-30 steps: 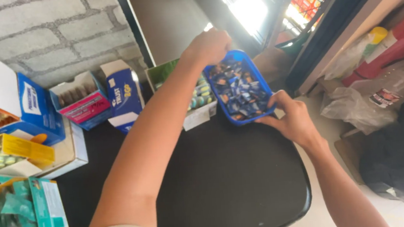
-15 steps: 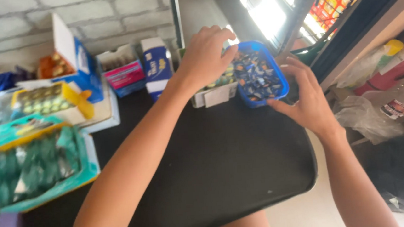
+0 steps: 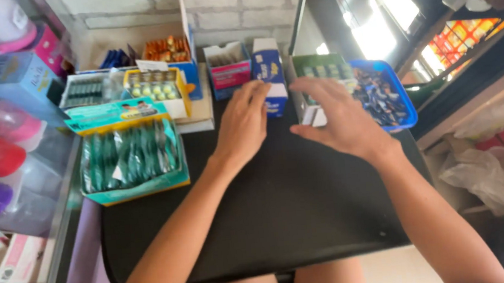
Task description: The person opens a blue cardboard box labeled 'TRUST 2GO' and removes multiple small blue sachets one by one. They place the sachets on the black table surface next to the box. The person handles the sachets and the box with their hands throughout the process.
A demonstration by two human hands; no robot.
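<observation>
My left hand (image 3: 244,124) hovers palm down over the black tabletop (image 3: 258,219), fingertips close to an upright blue and white carton (image 3: 270,74). My right hand (image 3: 337,117) is spread open beside it, just in front of a green display box of small sachets (image 3: 318,73) and left of a blue tray of dark wrapped sweets (image 3: 386,98). Neither hand holds anything. The blue tray rests at the table's far right edge.
A teal open box of green sachets (image 3: 127,154) lies at the left. Behind it stand a yellow box of round sweets (image 3: 155,89), a pink-fronted box (image 3: 228,71) and a blue box with orange items (image 3: 167,52). Plastic bags (image 3: 488,177) lie on the right.
Both hands let go of the blue tray, which now rests at the far right edge, and drew back toward me. The camera view swung left, showing more boxes.
</observation>
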